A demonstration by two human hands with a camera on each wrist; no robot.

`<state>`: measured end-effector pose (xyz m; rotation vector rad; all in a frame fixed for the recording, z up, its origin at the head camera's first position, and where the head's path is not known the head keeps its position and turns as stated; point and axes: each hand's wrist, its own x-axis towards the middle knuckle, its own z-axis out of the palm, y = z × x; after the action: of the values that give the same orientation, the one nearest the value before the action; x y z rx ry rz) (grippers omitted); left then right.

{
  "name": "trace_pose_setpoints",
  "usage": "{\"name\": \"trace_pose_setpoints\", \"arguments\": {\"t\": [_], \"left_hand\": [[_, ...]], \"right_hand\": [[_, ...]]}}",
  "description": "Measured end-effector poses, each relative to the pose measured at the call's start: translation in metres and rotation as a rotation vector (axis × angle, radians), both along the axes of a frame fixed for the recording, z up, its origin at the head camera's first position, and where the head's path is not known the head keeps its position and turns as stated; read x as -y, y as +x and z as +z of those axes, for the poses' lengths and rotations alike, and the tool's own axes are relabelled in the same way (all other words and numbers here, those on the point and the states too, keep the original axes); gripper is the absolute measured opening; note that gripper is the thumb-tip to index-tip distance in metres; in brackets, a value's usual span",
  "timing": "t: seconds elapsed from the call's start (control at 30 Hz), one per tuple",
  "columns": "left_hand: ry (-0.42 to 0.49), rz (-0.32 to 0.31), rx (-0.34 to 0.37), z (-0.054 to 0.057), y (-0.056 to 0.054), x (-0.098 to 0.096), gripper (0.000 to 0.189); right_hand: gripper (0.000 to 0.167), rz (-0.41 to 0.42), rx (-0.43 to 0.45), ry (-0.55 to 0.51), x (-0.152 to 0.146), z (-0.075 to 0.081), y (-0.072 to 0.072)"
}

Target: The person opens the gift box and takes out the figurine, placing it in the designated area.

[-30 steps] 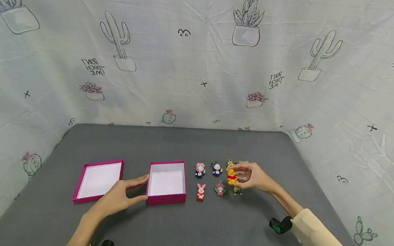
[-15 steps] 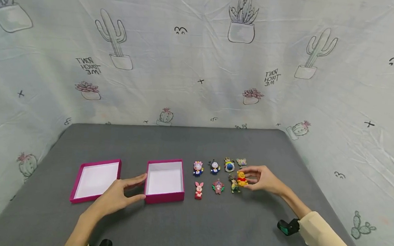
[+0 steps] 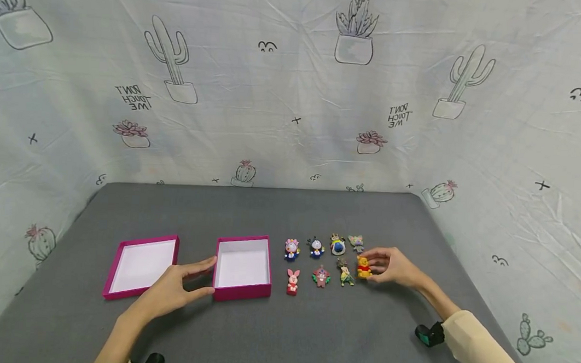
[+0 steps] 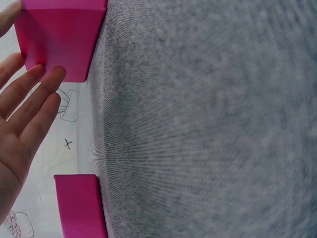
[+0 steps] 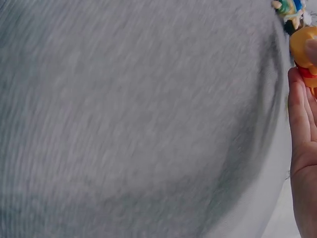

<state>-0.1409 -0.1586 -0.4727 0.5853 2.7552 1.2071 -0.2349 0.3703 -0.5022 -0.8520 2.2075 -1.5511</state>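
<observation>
My right hand (image 3: 392, 265) pinches a yellow bear figurine in a red shirt (image 3: 364, 267) at the right end of the toys. In the right wrist view the bear (image 5: 303, 47) is partly cut off by the frame edge. My left hand (image 3: 178, 289) touches the left side of a magenta box (image 3: 242, 292) with a white inside. Its fingers (image 4: 37, 101) look nearly straight in the left wrist view. Beside the bear stand a green-clad figurine (image 3: 345, 273) and a small pale figurine with big ears (image 3: 356, 243).
A magenta lid (image 3: 140, 267) lies inside-up left of the box. More figurines stand between box and bear: a pink piglet (image 3: 292, 283), a brown-pink one (image 3: 321, 277), and several in the back row, including a blue-bellied one (image 3: 338, 245). Grey cloth (image 3: 282, 334) covers the table.
My right hand has moved right with the bear, from in front of the green-clad figurine to beside it, uncovering the figurines behind. My left hand has stayed at the box.
</observation>
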Motion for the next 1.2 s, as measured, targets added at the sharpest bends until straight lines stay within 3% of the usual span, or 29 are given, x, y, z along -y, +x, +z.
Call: {"name": "trace_pose_setpoints", "arguments": {"t": [0.23,0.43,0.57,0.73,0.93,1.2], "left_hand": [[0.015,-0.007,0.010,0.001,0.002,0.000,0.072],[0.008,-0.009,0.012,0.000,0.001,0.001,0.073],[0.004,-0.010,0.007,0.000,0.000,0.001,0.072],[0.001,-0.012,0.008,0.000,0.000,0.002,0.072],[-0.005,-0.009,0.019,0.000,-0.001,0.004,0.073],[-0.006,-0.029,-0.002,0.003,-0.003,0.004,0.073]], "right_hand": [[0.051,0.056,-0.023,0.038,-0.006,-0.007,-0.004],[0.049,0.078,-0.151,0.094,-0.007,-0.009,-0.006],[0.048,0.093,-0.171,0.110,-0.006,-0.008,-0.008],[0.047,0.066,-0.200,0.203,-0.005,-0.005,-0.009],[0.049,0.018,-0.197,0.302,-0.004,0.002,-0.008],[0.059,0.055,-0.149,0.249,-0.007,0.003,-0.010]]}}
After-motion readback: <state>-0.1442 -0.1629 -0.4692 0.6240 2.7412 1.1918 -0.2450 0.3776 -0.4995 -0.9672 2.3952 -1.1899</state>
